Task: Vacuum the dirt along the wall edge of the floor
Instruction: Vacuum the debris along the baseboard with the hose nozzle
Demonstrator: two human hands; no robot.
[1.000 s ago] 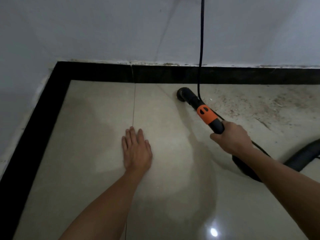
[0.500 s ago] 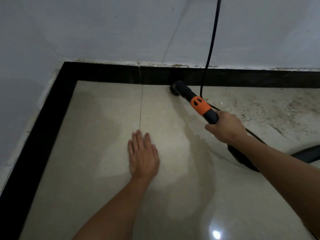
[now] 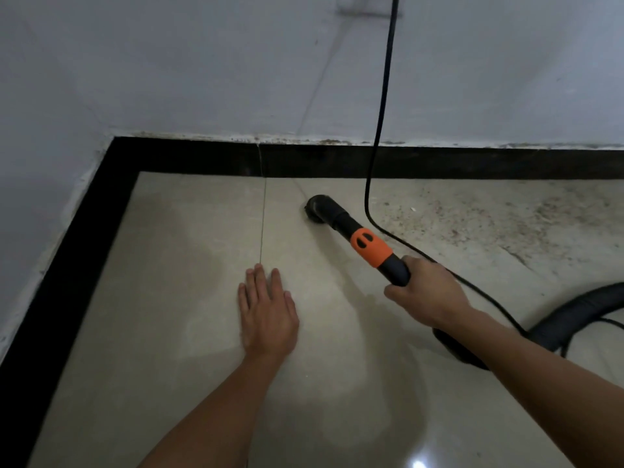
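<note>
My right hand [image 3: 427, 293] grips the black handle of a vacuum wand with an orange collar [image 3: 370, 247]. Its round black nozzle [image 3: 315, 209] sits on the beige tile floor, a short way out from the black skirting [image 3: 439, 162] along the far wall. Brown dirt [image 3: 489, 217] speckles the floor to the right of the nozzle, along the wall edge. My left hand [image 3: 266, 312] lies flat on the tile, fingers straight, left of the wand.
A black power cord [image 3: 383, 106] hangs down the white wall and trails across the floor behind the wand. The thick black vacuum hose [image 3: 574, 315] curves off to the right. Black skirting [image 3: 67, 265] also lines the left wall, forming a corner.
The nozzle has drawn back from the skirting toward me. My left hand has stayed flat on the floor.
</note>
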